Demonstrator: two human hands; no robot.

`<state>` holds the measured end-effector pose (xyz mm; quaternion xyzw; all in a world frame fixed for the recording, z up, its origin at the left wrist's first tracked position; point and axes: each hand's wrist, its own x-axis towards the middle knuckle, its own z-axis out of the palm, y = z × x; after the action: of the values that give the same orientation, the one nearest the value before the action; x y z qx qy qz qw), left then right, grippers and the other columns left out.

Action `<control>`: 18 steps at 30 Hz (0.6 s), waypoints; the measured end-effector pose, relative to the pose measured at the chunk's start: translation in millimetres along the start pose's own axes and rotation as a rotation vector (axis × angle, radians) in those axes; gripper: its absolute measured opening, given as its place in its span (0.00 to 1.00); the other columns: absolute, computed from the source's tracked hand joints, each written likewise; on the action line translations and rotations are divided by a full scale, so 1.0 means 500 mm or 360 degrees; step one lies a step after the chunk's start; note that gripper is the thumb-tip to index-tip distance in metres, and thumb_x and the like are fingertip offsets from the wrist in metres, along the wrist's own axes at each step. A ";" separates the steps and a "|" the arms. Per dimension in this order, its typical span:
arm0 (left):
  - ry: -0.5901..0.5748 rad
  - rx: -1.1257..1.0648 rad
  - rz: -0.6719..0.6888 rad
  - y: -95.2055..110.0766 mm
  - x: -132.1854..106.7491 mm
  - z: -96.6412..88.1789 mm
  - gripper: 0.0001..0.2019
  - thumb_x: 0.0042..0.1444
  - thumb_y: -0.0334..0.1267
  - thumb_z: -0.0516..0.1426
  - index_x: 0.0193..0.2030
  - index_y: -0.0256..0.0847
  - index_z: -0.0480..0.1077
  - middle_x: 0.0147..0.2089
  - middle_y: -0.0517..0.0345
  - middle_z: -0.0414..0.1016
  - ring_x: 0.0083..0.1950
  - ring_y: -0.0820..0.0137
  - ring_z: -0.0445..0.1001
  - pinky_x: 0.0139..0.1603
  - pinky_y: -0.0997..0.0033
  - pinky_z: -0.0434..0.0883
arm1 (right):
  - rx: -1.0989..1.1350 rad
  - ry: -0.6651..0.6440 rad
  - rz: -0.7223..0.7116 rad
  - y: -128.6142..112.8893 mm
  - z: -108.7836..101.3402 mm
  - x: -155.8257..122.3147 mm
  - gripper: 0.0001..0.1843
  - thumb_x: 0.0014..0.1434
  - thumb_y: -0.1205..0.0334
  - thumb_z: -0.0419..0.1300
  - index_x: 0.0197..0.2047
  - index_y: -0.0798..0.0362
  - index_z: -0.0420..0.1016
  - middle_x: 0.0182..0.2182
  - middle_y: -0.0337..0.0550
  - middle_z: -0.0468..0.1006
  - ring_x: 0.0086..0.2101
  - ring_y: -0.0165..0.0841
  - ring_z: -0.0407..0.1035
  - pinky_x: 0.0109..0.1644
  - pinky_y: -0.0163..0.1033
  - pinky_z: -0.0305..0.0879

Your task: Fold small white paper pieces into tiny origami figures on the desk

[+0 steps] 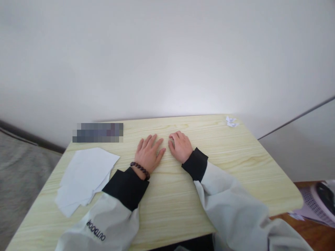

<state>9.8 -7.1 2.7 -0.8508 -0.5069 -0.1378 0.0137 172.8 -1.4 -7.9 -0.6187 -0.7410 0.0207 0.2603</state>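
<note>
My left hand (pixel 148 152) lies palm down on the pale wood-grain table (pixel 167 202), its fingers spread and nothing under them that I can see. A dark beaded bracelet (pixel 140 168) circles that wrist. Just to its right, my right hand (pixel 181 145) rests on the tabletop with fingers loosely bent and the thumb apart from them. No object shows in it, though its palm is hidden. The two hands do not touch. Nearest to my left hand is a loose pile of white paper sheets (pixel 85 170) on the left part of the table.
Two small folded or crumpled white paper pieces (pixel 231 122) lie at the far right corner. A blurred-out dark rectangle (pixel 98 132) covers the far left corner. Behind the table rises a white wall (pixel 167 59). A pinkish perforated basket (pixel 315 204) stands on the floor at right.
</note>
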 end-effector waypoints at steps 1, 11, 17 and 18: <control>-0.0019 0.0011 -0.0018 -0.002 -0.007 0.000 0.22 0.61 0.48 0.45 0.59 0.44 0.62 0.64 0.51 0.59 0.65 0.58 0.55 0.63 0.52 0.52 | 0.0007 -0.0004 -0.0009 -0.010 0.006 0.004 0.07 0.58 0.64 0.51 0.40 0.53 0.67 0.39 0.48 0.70 0.39 0.39 0.64 0.43 0.43 0.58; -0.0074 0.0085 -0.0144 -0.007 -0.059 -0.003 0.29 0.59 0.54 0.44 0.65 0.45 0.53 0.68 0.53 0.51 0.68 0.55 0.48 0.65 0.47 0.46 | 0.0038 0.0063 -0.0070 -0.016 0.020 -0.003 0.08 0.57 0.65 0.52 0.39 0.55 0.69 0.37 0.50 0.71 0.39 0.40 0.64 0.44 0.42 0.59; 0.0175 0.0355 -0.0478 -0.055 -0.104 -0.051 0.24 0.60 0.47 0.46 0.59 0.37 0.61 0.63 0.44 0.59 0.64 0.50 0.53 0.62 0.42 0.47 | 0.0089 0.0087 -0.0127 -0.010 0.024 -0.005 0.08 0.56 0.64 0.53 0.39 0.54 0.70 0.37 0.49 0.71 0.38 0.39 0.65 0.43 0.42 0.59; 0.0175 0.0401 -0.0550 -0.068 -0.116 -0.062 0.24 0.59 0.46 0.47 0.58 0.35 0.62 0.60 0.40 0.61 0.61 0.50 0.57 0.60 0.44 0.52 | 0.0089 0.0078 -0.0132 -0.009 0.024 -0.005 0.08 0.56 0.64 0.53 0.39 0.54 0.70 0.37 0.49 0.71 0.38 0.39 0.65 0.43 0.42 0.59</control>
<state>-52.5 -45.6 14.3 -0.7340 -0.6569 -0.1200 0.1237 163.8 -1.3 -17.7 -0.5802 -0.7586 0.0155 0.2961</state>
